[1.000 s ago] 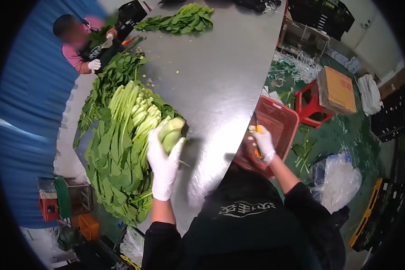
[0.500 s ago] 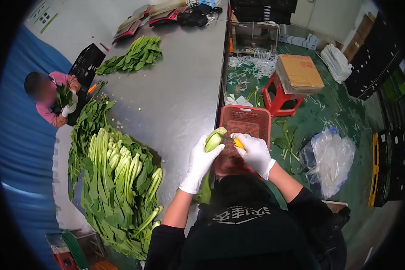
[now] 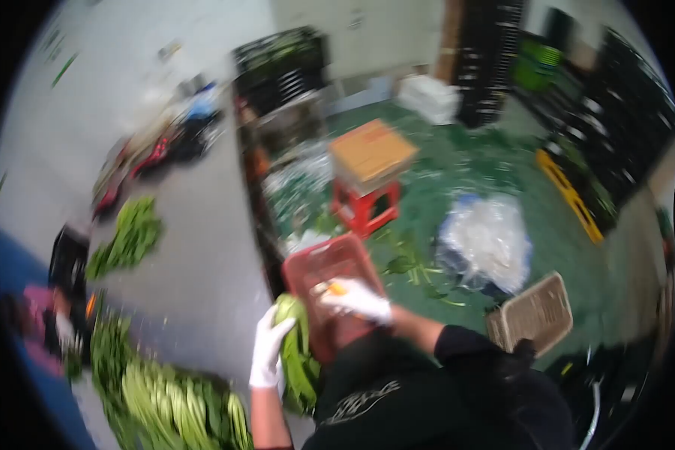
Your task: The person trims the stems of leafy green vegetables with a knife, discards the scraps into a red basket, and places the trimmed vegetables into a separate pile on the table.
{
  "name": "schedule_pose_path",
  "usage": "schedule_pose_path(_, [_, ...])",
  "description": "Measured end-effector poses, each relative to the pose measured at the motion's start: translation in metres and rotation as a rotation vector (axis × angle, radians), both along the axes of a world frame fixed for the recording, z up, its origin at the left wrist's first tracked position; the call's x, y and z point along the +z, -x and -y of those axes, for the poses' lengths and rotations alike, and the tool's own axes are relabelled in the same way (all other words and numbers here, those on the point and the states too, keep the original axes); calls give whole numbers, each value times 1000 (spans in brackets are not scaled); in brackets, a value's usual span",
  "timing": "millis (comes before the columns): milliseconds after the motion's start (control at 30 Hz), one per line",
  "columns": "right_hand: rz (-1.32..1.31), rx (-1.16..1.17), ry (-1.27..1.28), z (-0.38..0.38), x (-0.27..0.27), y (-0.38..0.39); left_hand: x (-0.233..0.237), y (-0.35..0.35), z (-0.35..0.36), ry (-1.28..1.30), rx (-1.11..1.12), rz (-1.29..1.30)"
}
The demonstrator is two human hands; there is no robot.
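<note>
My gloved left hand [image 3: 266, 351] is closed around a leafy green vegetable [image 3: 300, 361], its pale stem end up and its leaves hanging down beside my apron. My gloved right hand [image 3: 361, 301] grips a small orange-handled knife [image 3: 337, 288] above the red plastic basket [image 3: 305, 264]; its blade is blurred. The two hands are apart, and the knife does not touch the vegetable. At lower left, a big pile of the same greens [image 3: 165, 397] lies on the metal table [image 3: 195, 270].
A smaller bunch of greens [image 3: 131, 236] and several scales [image 3: 154, 154] lie farther along the table. A cardboard box [image 3: 373, 152] rests on a red stool [image 3: 364, 210]. Plastic bags [image 3: 487, 244] and a brown basket [image 3: 536, 315] are on the floor. A co-worker [image 3: 41, 322] is at far left.
The view has swung right and blurred. My right hand with the knife has moved away from the vegetable's stem end. The vegetable in my left hand now shows its hanging leaves.
</note>
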State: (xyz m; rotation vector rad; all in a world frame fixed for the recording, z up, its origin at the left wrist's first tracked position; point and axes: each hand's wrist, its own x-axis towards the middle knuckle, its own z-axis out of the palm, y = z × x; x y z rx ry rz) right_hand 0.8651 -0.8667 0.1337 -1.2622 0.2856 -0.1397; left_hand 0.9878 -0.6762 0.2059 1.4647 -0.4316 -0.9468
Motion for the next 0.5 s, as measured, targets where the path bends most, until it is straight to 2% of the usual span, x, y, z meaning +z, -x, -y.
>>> schedule_pose_path(33, [113,69,-418,-1,1,-8,2,7,11,96,58,-7])
schedule_pose_path(67, [27,38,-334,-9,25,-1,-24,0,13,89,-29,141])
schedule_pose_path(100, [-18,-29,28,-19,34,-3,-15,7,23,108,-55,70])
schedule_pose_path(133, [16,26,57,-15,42,0,-8,14,39,-4,-40,207])
schedule_pose_path(167, [50,-89,110,-16,38,1,-15,15,45,45,-26,165])
schedule_pose_path(200, [83,-191,163,-16,35,2,-3,23,44,30,-63,136])
schedule_pose_path(267, [76,-250,92,-2,16,6,16,39,64,-15,-127,164])
schedule_pose_path(333, [94,-406,123,8,7,15,-2,43,85,113,-267,513])
schedule_pose_path(367, [86,-405,183,16,13,25,-15,42,99,187,-322,632])
schedule_pose_path(400, [75,-400,241,18,19,37,-53,26,108,216,-327,903])
schedule_pose_path(433, [101,-459,314,18,29,50,-47,31,115,237,-356,905])
schedule_pose_path(467, [204,-528,284,20,20,52,-36,38,116,198,-358,899])
schedule_pose_path(500, [199,-473,354,27,10,54,-28,43,117,158,-359,892])
